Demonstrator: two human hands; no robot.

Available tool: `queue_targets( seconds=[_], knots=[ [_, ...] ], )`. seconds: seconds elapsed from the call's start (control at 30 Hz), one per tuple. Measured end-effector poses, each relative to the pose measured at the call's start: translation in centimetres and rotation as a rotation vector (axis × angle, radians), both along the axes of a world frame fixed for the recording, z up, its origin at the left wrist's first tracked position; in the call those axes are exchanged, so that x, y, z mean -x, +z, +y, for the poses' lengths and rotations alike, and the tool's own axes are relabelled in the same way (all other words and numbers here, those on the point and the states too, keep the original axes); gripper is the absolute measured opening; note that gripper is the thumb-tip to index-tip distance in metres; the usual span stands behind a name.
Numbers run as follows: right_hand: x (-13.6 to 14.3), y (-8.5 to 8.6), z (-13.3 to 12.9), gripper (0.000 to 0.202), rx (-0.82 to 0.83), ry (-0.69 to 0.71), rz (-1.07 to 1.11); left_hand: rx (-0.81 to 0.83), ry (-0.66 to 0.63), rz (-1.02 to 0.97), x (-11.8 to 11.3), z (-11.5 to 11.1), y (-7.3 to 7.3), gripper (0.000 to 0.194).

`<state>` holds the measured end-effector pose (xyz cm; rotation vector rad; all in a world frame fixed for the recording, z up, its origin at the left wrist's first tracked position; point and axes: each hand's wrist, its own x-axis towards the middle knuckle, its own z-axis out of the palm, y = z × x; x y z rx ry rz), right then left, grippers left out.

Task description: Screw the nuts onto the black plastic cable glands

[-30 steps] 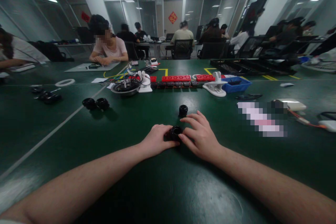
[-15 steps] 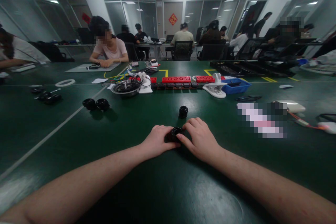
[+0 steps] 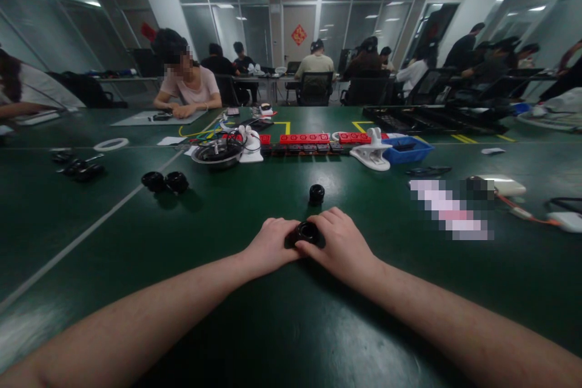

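Between my hands is a black round part (image 3: 308,231) with a hollow, ringed top facing up, low at the green tabletop. My left hand (image 3: 273,245) grips its left side, thumb in front and fingers behind. From the right, my right hand (image 3: 343,244) is curled around the same part, its thumb across the near side and its fingers at the far rim. The fingers hide much of the part's sides. A similar black round part (image 3: 317,194) stands upright just beyond my hands, untouched.
Two more black round parts (image 3: 165,182) lie to the left. Further back are a metal bowl with wires (image 3: 217,154), red power strips (image 3: 304,138), a white clip stand (image 3: 371,151) and a blue tray (image 3: 411,150). A person (image 3: 186,82) sits across the table.
My right hand has shifted slightly left and closed in around the black part, its thumb lower on the near side. My left hand keeps its grip nearly unchanged.
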<state>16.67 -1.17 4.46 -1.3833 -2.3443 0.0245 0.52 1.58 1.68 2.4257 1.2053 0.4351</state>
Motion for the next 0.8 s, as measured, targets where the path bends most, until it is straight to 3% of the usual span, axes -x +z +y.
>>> queue_targets(
  seconds=[0.47, 0.8],
  knots=[
    [0.73, -0.28, -0.42, 0.027, 0.015, 0.043, 0.009, -0.052, 0.007, -0.007, -0.19, 0.0, -0.27, 0.007],
    [0.77, -0.37, -0.51, 0.028, 0.004, 0.11, 0.047, -0.058, 0.021, 0.019, -0.1, 0.13, -0.57, 0.012]
  ],
)
